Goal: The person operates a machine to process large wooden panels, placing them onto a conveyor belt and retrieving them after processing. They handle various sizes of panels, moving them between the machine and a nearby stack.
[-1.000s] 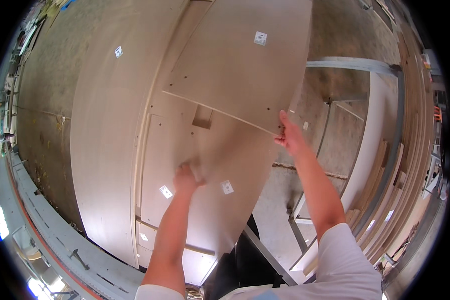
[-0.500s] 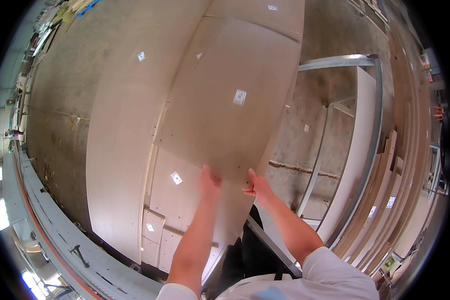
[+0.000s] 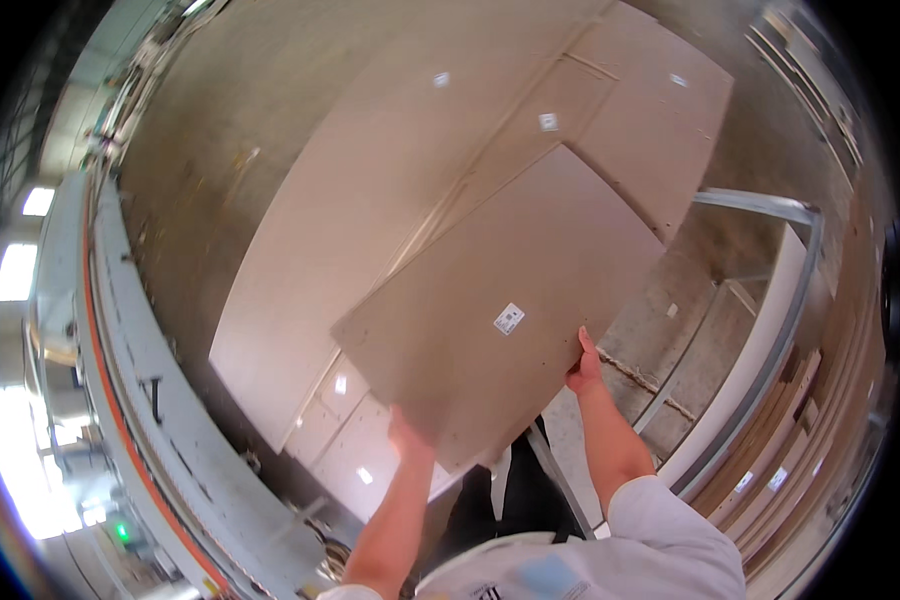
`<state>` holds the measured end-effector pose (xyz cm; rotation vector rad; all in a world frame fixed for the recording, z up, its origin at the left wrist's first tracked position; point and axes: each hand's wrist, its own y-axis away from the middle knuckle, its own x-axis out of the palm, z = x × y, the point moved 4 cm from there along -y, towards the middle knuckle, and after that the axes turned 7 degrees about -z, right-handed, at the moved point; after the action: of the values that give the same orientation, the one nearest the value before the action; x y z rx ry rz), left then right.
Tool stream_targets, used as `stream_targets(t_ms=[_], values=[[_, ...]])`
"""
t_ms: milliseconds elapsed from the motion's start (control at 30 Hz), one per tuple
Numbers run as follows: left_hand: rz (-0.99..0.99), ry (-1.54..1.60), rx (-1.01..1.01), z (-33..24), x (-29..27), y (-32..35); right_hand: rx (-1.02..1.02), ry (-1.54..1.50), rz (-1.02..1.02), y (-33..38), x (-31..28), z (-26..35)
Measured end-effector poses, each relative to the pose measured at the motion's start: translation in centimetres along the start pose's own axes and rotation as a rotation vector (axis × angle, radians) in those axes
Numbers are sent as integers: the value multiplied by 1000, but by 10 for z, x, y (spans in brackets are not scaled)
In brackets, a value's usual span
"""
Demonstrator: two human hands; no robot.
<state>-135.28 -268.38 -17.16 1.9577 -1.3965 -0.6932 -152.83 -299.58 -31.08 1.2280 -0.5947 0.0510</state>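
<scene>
I hold a brown panel (image 3: pixel 500 320) in front of me, above the stack. My left hand (image 3: pixel 408 438) grips its near edge, fingers under the board, as far as I can see. My right hand (image 3: pixel 583 365) is closed on the near right edge. I judge this the carrying step; the next move needs both hands level, so the board does not tip. The panel is flat and matt, with one small white label (image 3: pixel 509 318). Beyond it lie pale boards (image 3: pixel 370 230), and at far right a metal frame (image 3: pixel 770 210).
</scene>
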Motion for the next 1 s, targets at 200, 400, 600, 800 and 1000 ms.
stream_targets(t_ms=[200,400,600,800,1000], values=[[-200,42,-80,-51,-106,40,15,136,105,95,-1,-69],[-188,677,-376,26,-258,43,-245,340,236,267,51,-95],[123,-186,24,34,-307,67,-729,624,521,467,120,-166],[612,248,785,-205,-417,273,-1883,1180,1035,668,88,-348],[378,589,482,-191,-605,273,-2016,1434,1484,744,-8,-509]])
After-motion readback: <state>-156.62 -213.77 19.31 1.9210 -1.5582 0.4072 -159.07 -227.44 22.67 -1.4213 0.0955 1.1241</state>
